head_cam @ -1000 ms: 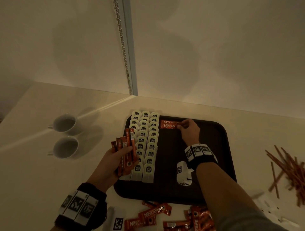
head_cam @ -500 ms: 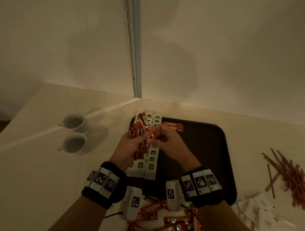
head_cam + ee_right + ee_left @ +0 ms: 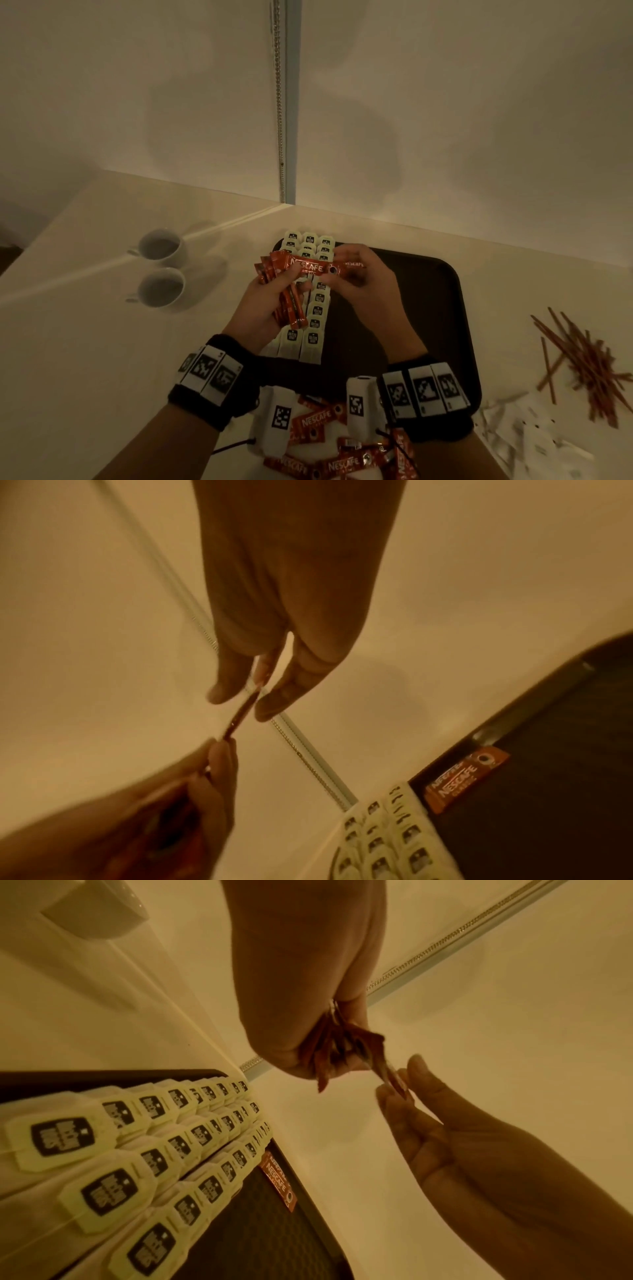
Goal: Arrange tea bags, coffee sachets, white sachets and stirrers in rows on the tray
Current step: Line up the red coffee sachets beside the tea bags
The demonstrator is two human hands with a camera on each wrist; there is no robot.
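A dark tray (image 3: 428, 308) carries three rows of tea bags (image 3: 317, 310) along its left side. One red coffee sachet (image 3: 462, 777) lies flat at the tray's far edge, right of the tea bags. Above the tea bags my left hand (image 3: 291, 281) grips a bunch of coffee sachets (image 3: 287, 308). My right hand (image 3: 334, 274) pinches the end of one sachet (image 3: 308, 269), which lies crosswise on top of the bunch. In the right wrist view the thumb and fingers (image 3: 219, 693) close on that sachet's edge (image 3: 240, 718).
Two white cups (image 3: 164, 246) stand left of the tray. A heap of brown stirrers (image 3: 582, 359) and white sachets (image 3: 531, 438) lie to the right. Loose coffee sachets (image 3: 342, 459) are scattered by the tray's near edge. A wall with a bead chain (image 3: 281, 102) stands behind.
My right hand left a sachet at the tray's far edge and came back to the left hand. It now pinches one sachet of the bunch, turned crosswise. The left hand moved over the tea bags.
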